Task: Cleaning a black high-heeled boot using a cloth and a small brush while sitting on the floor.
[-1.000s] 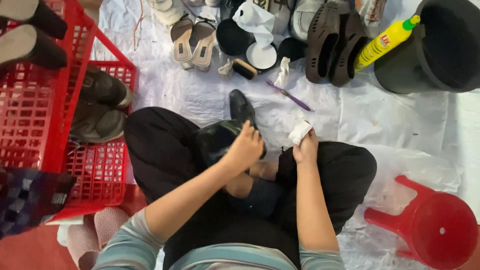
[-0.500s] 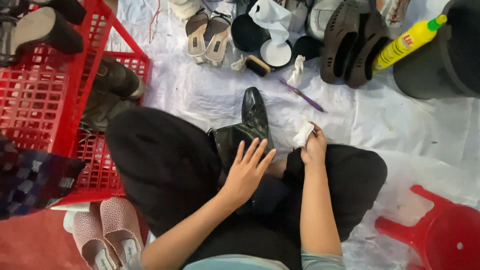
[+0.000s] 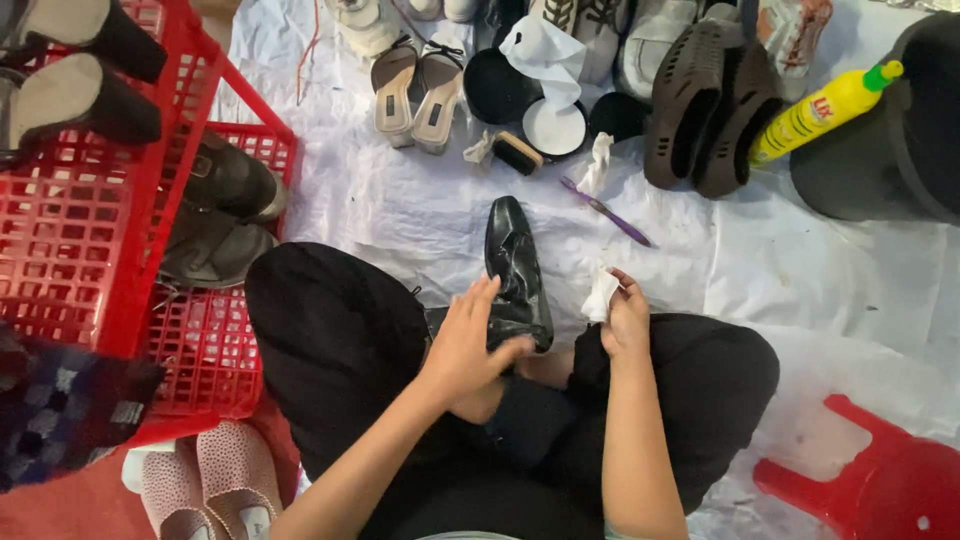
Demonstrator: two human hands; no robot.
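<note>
A glossy black dress shoe point(image 3: 515, 270) is lying toe-outward at the near edge of the white sheet point(image 3: 400, 215), its heel end resting against the person's crossed legs. The left hand point(image 3: 468, 345) is gripping it from the side, fingers spread over the upper and thumb pressing near the opening. Just to its right, the right hand point(image 3: 625, 322) is pinching a small white cloth point(image 3: 600, 295) between thumb and fingertips, the other fingers curling loosely; the cloth is hovering beside the shoe, not touching it.

With only the left hand steadying it, the shoe is likely sitting unevenly, so a firm rub could be tipping it sideways off the legs. The cloth is small and lightly held, so it could be slipping out or letting bare fingers smear the shine.

Farther out toward the sheet's far edge, a purple toothbrush point(image 3: 606, 211), a small brush point(image 3: 518, 153) and round polish tins point(image 3: 556, 126) are lying near; a careless reach could be knocking them. A red crate point(image 3: 95, 215) is standing left, a red stool point(image 3: 880, 480) right.
</note>
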